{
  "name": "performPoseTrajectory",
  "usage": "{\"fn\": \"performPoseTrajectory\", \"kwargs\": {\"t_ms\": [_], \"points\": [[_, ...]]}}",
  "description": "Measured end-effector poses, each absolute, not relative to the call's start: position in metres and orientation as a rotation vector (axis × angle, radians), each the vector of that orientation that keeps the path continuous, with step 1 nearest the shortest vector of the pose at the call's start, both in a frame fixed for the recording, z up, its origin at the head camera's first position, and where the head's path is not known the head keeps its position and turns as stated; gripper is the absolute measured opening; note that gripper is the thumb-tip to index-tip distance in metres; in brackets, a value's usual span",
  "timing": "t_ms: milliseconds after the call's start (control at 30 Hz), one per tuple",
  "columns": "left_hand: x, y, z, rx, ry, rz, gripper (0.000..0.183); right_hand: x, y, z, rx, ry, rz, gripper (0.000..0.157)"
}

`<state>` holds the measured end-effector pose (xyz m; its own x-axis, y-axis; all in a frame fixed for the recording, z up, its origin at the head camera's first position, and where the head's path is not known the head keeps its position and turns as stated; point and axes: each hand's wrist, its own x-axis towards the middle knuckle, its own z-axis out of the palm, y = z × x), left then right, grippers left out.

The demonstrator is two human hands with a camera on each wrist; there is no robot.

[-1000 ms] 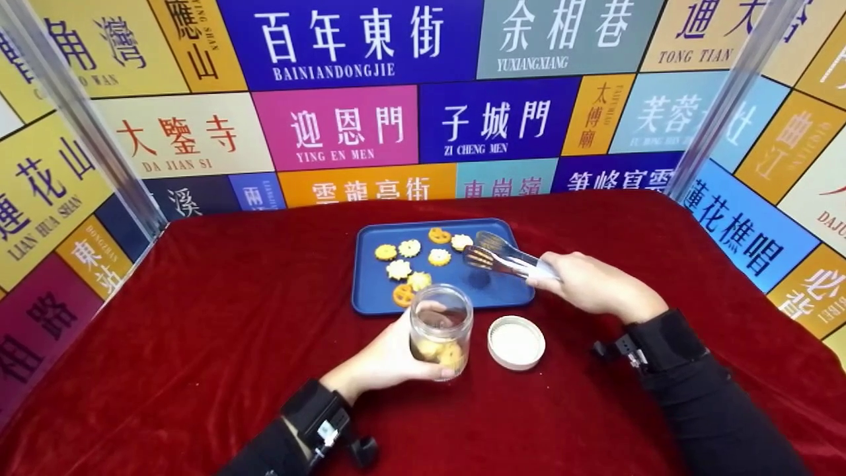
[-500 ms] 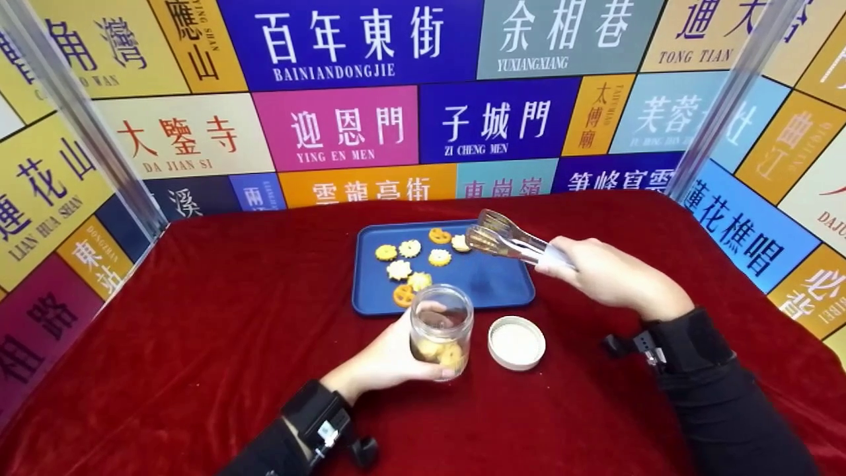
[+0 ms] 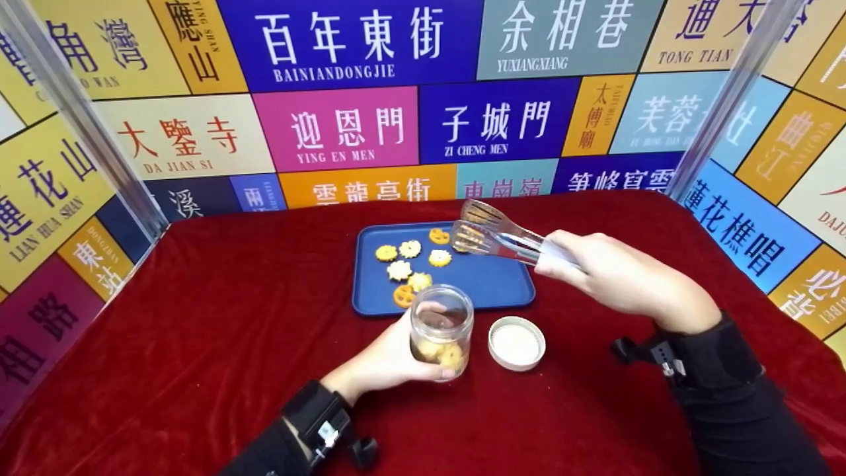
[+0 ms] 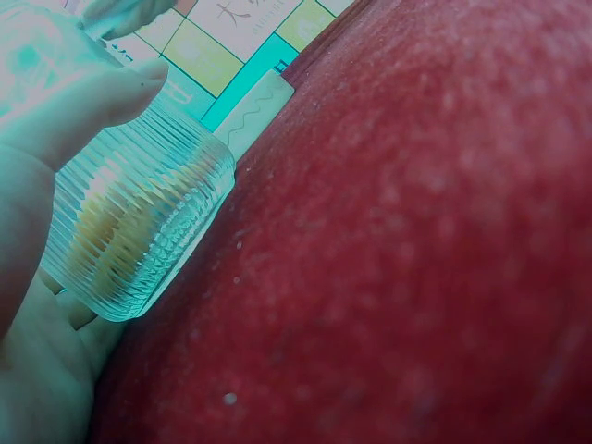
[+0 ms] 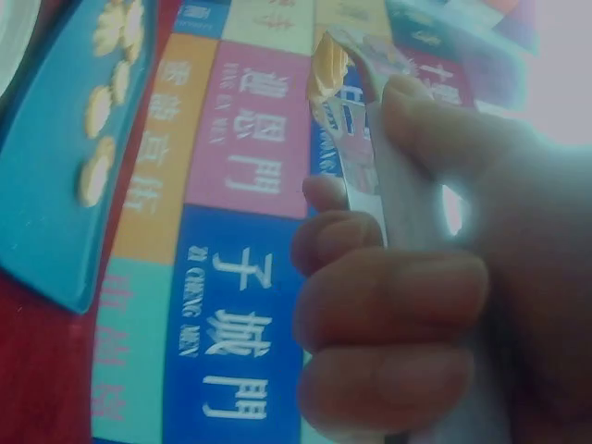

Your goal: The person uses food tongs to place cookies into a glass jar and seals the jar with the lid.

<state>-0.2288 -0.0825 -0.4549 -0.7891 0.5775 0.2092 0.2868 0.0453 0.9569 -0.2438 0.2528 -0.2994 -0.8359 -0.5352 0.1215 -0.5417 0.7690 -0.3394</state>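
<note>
My left hand [image 3: 390, 354] grips a clear glass jar [image 3: 441, 324], upright with its mouth uncovered. Several pale biscuits [image 3: 451, 357] lie in its bottom; the left wrist view shows them through the ribbed wall [image 4: 139, 194]. My right hand [image 3: 615, 274] holds metal tongs [image 3: 509, 238] by their pale handles, heads slightly apart over the back right of a blue tray [image 3: 370, 291]. At the tong heads in the right wrist view is a yellow ridged patch [image 5: 328, 74]; I cannot tell whether it is a biscuit or a reflection. Flower-shaped biscuits [image 3: 398, 270] and pretzels [image 3: 403, 295] lie on the tray.
A round white lid [image 3: 516, 342] lies right of the jar on the dark red cloth [image 3: 218, 330]. Behind the table stands a panel of coloured signs [image 3: 337, 125], with clear uprights [image 3: 717, 119] at both sides.
The right hand has moved right and slightly up, turning the tongs; their heads have risen and now overlap the back right biscuit in the head view. The left hand and jar have stayed put.
</note>
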Motion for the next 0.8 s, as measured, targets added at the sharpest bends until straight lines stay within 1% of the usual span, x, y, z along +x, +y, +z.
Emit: {"fn": "performPoseTrajectory", "kwargs": {"t_ms": [367,800], "points": [[-0.229,-0.083,-0.456,0.887,2.071,1.82,0.084,-0.225,0.241,-0.288,0.987,-2.936,0.607,0.036],[-0.23,-0.083,-0.456,0.895,2.029,1.833,0.086,-0.222,0.231,-0.295,1.177,-2.938,0.652,0.029]]}}
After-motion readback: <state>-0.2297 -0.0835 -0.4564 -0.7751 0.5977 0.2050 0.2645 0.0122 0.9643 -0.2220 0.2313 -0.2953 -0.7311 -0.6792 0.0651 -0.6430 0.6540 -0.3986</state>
